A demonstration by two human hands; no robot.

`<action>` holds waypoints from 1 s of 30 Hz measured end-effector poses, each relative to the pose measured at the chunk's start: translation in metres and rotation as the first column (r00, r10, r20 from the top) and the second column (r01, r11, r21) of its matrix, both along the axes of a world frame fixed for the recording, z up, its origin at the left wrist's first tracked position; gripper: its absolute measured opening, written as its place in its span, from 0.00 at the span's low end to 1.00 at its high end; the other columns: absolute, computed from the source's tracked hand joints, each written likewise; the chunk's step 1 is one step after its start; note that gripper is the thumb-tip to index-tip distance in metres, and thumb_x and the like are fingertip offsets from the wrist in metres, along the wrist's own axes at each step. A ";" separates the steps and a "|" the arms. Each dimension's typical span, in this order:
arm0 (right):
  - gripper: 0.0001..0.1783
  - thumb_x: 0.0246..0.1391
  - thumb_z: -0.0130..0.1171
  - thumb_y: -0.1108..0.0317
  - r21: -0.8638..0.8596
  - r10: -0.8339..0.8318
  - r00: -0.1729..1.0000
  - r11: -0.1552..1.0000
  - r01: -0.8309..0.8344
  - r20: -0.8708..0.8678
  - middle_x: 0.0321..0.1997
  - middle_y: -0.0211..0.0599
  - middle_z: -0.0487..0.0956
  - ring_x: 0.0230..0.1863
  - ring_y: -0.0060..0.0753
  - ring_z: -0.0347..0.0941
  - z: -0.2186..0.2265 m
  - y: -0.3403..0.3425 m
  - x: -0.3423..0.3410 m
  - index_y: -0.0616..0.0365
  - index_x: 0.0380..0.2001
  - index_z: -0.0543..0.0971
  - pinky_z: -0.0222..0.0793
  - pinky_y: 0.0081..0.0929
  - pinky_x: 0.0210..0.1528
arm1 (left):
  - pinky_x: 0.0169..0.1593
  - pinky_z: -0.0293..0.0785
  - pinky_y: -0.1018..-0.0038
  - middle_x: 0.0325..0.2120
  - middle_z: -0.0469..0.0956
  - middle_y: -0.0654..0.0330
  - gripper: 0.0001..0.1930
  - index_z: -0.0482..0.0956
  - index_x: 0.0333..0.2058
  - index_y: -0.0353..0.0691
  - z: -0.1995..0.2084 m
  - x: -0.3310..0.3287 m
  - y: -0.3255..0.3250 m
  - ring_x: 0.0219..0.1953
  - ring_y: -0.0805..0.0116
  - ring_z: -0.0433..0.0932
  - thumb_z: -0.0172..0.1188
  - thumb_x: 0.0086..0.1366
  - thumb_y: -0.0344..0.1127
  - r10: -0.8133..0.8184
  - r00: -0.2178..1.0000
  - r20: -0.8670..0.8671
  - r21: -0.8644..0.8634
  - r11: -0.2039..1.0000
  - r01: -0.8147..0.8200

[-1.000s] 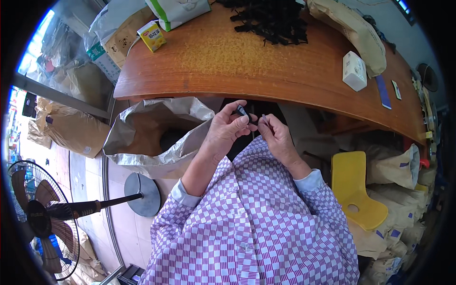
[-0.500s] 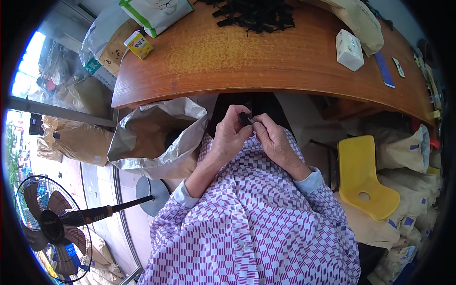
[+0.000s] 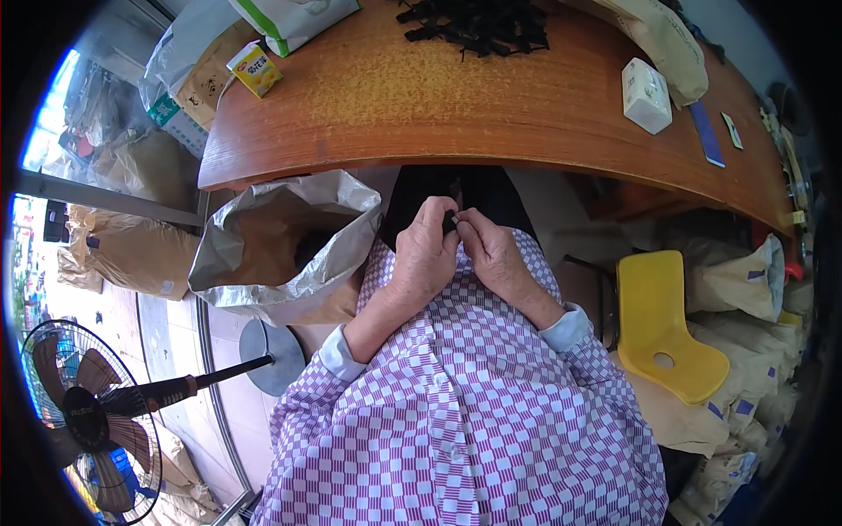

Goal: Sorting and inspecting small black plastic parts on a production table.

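Observation:
Both hands meet over my lap, just in front of the desk edge. A small black piece [image 3: 450, 221] is pinched in my left hand [image 3: 424, 250], mostly covered by the fingers; its exact kind does not show. My right hand [image 3: 494, 252] has thumb and forefinger closed at the right side of that piece, touching it. On the desk beyond lies a loose pile of black strip-like pieces [image 3: 482, 24]. An open sack [image 3: 285, 302] with a silvery lining stands left of my left hand, something dark inside it.
The wooden desk [image 3: 377, 105] spans the far side, carrying a yellow drink carton [image 3: 254, 68], a white tissue pack [image 3: 646, 96] and a blue strip [image 3: 707, 135]. A yellow chair [image 3: 653, 307] stands at right by stacked brown sacks [image 3: 741, 359]. A fan [image 3: 88, 416] is at lower left.
My hands have drawn closer together around the small black piece, and the left fingers now cover more of it. The whole view has shifted slightly.

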State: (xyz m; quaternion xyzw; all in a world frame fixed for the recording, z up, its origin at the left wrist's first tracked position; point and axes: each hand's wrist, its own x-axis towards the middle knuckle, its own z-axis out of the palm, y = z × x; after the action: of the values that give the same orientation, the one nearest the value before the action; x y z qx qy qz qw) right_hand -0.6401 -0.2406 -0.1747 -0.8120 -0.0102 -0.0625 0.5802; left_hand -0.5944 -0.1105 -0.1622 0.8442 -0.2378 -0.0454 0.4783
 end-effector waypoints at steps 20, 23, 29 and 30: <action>0.11 0.59 0.55 0.62 0.667 0.123 0.983 0.745 0.001 -0.139 0.26 0.24 0.73 0.16 0.08 0.58 -0.003 -0.021 0.003 0.55 0.40 0.72 0.51 0.07 0.16 | 0.34 0.71 0.82 0.34 0.72 0.61 0.21 0.59 0.59 0.41 0.005 0.014 0.021 0.29 0.74 0.74 0.45 0.67 0.30 -0.563 0.555 -0.613 -0.778 0.554 -0.297; 0.14 0.56 0.58 0.60 0.757 0.196 0.976 0.651 -0.058 -0.094 0.26 0.23 0.73 0.15 0.08 0.58 -0.007 -0.028 0.008 0.55 0.42 0.72 0.51 0.07 0.15 | 0.30 0.70 0.81 0.33 0.74 0.59 0.23 0.57 0.61 0.42 0.005 0.012 0.020 0.27 0.73 0.74 0.46 0.68 0.32 -0.650 0.463 -0.602 -0.791 0.564 -0.237; 0.21 0.55 0.59 0.59 0.827 0.380 0.919 0.546 -0.131 -0.105 0.25 0.20 0.72 0.16 0.07 0.57 -0.011 -0.038 0.007 0.57 0.48 0.72 0.49 0.06 0.16 | 0.24 0.69 0.84 0.28 0.71 0.60 0.23 0.57 0.62 0.44 0.002 0.009 0.015 0.23 0.74 0.74 0.47 0.69 0.36 -0.761 0.323 -0.563 -0.821 0.560 -0.111; 0.21 0.55 0.59 0.59 0.829 0.379 0.920 0.544 -0.132 -0.102 0.25 0.20 0.72 0.16 0.07 0.57 -0.012 -0.039 0.006 0.57 0.48 0.72 0.49 0.06 0.16 | 0.24 0.69 0.85 0.27 0.72 0.59 0.23 0.58 0.61 0.44 0.003 0.007 0.013 0.23 0.74 0.75 0.47 0.69 0.37 -0.759 0.328 -0.562 -0.821 0.559 -0.114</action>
State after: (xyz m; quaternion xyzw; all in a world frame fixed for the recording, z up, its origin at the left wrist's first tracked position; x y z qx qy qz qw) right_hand -0.6338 -0.2793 -0.1864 -0.4481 -0.0210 0.1368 0.8832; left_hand -0.5870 -0.0972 -0.1591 0.3197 -0.1249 -0.4936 0.7991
